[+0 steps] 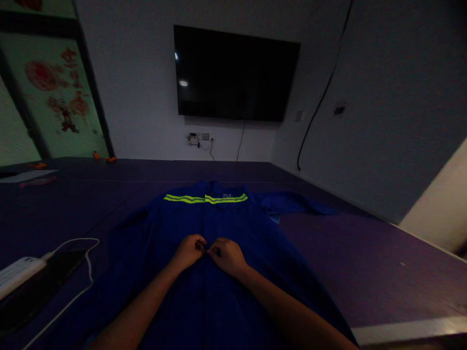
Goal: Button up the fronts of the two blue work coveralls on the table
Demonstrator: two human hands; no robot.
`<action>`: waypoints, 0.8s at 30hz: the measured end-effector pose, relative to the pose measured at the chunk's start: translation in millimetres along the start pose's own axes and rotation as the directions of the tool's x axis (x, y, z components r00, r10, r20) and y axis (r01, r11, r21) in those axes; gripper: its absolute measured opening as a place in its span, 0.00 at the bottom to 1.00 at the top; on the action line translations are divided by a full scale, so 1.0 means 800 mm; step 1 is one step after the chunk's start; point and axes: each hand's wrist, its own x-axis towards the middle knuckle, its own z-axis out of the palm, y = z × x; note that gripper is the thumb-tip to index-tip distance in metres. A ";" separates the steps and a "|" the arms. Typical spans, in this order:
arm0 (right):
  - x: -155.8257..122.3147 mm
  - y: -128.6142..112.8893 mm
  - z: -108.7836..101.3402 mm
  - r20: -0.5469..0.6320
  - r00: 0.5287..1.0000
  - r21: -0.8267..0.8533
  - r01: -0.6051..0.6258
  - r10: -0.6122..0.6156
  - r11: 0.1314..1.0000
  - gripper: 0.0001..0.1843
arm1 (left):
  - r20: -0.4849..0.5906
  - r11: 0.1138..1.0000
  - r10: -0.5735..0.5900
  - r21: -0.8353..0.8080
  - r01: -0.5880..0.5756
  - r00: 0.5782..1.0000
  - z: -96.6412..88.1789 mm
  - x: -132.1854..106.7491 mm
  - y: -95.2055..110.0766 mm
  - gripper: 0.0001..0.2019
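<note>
A blue work jacket [241, 223] with a yellow-green reflective stripe across the chest lies spread out in front of me, its collar pointing away. Both hands meet at the jacket's front seam, below the stripe. My left hand [190, 250] is closed, with thumb and fingers pinching the front edge of the cloth. From the other side, my right hand [228, 255] pinches the same edge, fingertips almost touching those of the left. Whether a button or other fastener sits between the fingertips is too dark and small to make out. One sleeve [299, 203] stretches out to the right.
A white power strip [22, 274] with a white cable [91, 267] lies at the left on a dark object. Small orange things [110, 159] and a pale flat sheet [29, 176] are farther back on the purple surface [365, 253]. A television [237, 75] hangs on the wall.
</note>
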 end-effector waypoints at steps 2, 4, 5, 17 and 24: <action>0.000 0.001 0.001 -0.007 1.000 -0.008 -0.007 0.007 1.000 0.09 | 0.022 1.000 0.002 -0.027 -0.001 1.000 -0.001 0.000 -0.001 0.10; 0.001 0.001 0.001 -0.009 1.000 -0.010 -0.008 0.008 1.000 0.09 | 0.037 0.999 0.001 -0.051 0.001 0.999 -0.001 0.000 -0.001 0.10; 0.001 0.001 0.001 -0.008 1.000 -0.009 -0.010 0.010 1.000 0.09 | 0.038 0.998 -0.002 -0.057 0.004 0.999 -0.001 0.000 -0.001 0.10; 0.001 -0.001 0.002 0.004 1.000 -0.014 0.016 -0.016 1.000 0.08 | 0.022 0.998 -0.026 -0.051 0.027 0.999 0.002 0.002 -0.005 0.11; 0.001 -0.001 0.002 -0.022 0.999 0.011 -0.029 0.030 1.000 0.07 | 0.023 0.997 -0.028 -0.076 0.030 0.999 0.002 0.001 -0.003 0.11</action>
